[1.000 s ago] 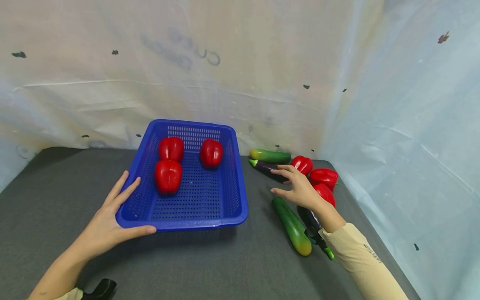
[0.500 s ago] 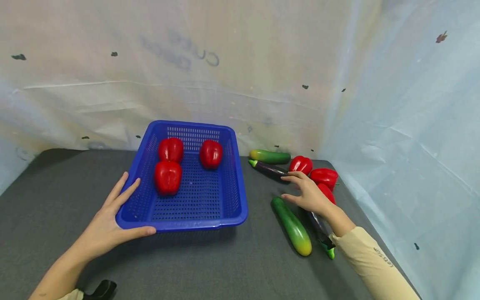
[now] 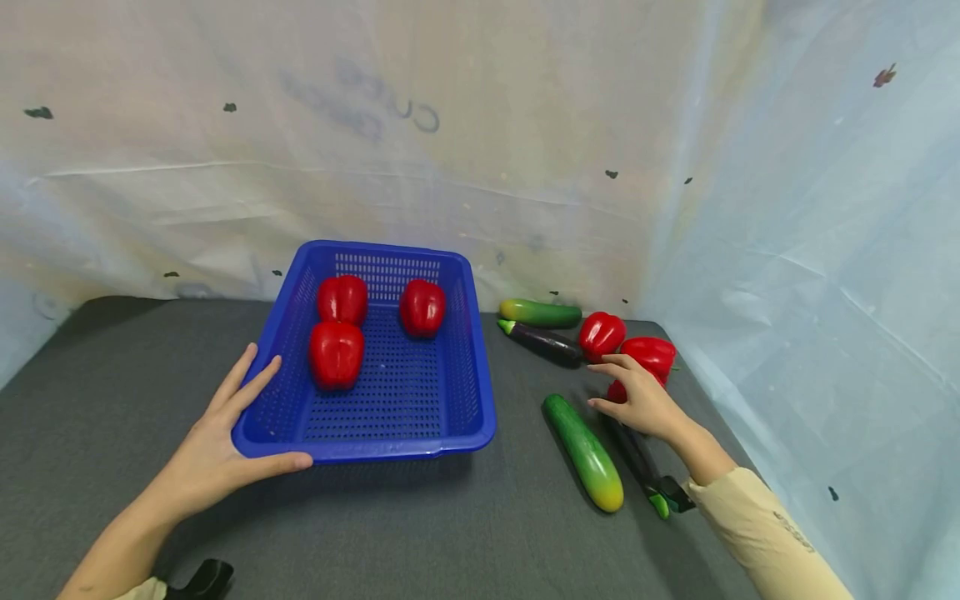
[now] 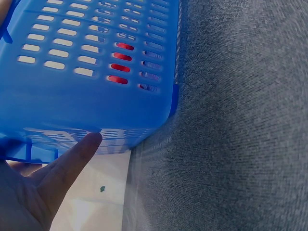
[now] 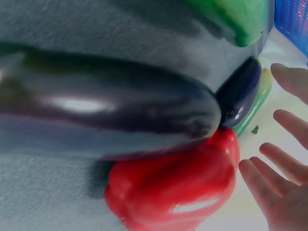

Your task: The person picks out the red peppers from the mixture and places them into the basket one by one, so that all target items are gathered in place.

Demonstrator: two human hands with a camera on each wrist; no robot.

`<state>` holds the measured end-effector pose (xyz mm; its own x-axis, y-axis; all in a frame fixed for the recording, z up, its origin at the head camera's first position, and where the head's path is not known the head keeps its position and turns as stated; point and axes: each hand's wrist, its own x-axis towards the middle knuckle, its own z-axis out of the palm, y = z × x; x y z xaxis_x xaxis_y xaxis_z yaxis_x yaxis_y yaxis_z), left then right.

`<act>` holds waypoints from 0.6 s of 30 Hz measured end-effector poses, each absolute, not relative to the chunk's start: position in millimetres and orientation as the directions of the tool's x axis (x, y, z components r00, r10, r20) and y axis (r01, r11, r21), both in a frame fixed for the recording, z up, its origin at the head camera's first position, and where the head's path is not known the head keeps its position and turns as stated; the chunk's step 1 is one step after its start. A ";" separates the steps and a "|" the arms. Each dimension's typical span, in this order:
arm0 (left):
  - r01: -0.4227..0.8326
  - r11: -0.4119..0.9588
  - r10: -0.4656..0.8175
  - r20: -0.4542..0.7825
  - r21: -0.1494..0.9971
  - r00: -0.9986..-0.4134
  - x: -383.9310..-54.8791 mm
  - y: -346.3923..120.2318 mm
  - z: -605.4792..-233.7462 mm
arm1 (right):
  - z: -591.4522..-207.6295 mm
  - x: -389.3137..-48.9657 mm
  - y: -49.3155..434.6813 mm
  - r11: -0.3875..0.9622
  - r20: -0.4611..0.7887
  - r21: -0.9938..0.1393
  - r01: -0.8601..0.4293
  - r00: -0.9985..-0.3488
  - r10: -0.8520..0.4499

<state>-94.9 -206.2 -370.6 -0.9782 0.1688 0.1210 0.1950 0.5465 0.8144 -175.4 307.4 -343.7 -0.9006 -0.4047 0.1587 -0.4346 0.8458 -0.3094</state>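
Observation:
My left hand (image 3: 210,454) rests at the near left corner of a blue perforated plastic basket (image 3: 375,451), fingers spread straight along the left rim and thumb over the front rim. Inside the basket sit three red bell peppers (image 3: 337,355). Over the vegetables on the right hovers my right hand (image 3: 651,405), fingers parted and slightly bent, holding nothing. Nearest below it is a red bell pepper (image 5: 178,187), partly covered by the hand in the head view. Alongside that pepper lies a dark eggplant (image 5: 106,103). Two more red bell peppers (image 3: 602,335) lie just behind.
A green-and-yellow cucumber-like vegetable (image 3: 583,454) lies between basket and right hand. Further back are another such vegetable (image 3: 542,313) and a second eggplant (image 3: 542,342). Plastic sheeting (image 3: 480,150) hangs behind and to the right of the grey table (image 3: 480,533).
My right hand has moved rightward and slightly nearer, from above the far eggplant to above the nearest loose pepper. The left hand and basket stay put.

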 end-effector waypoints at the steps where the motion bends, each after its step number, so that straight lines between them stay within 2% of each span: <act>1: 0.196 0.546 0.168 0.123 0.814 -0.978 -94.9 -206.0 -370.7 | -344.2 -175.0 309.2 0.848 0.158 -0.305 -0.433 -0.901 -0.403; 18: 0.202 0.531 0.170 0.130 0.823 -0.977 -95.1 -206.7 -372.7 | -346.6 -166.3 336.8 0.881 0.160 -0.289 -0.374 -0.927 -0.340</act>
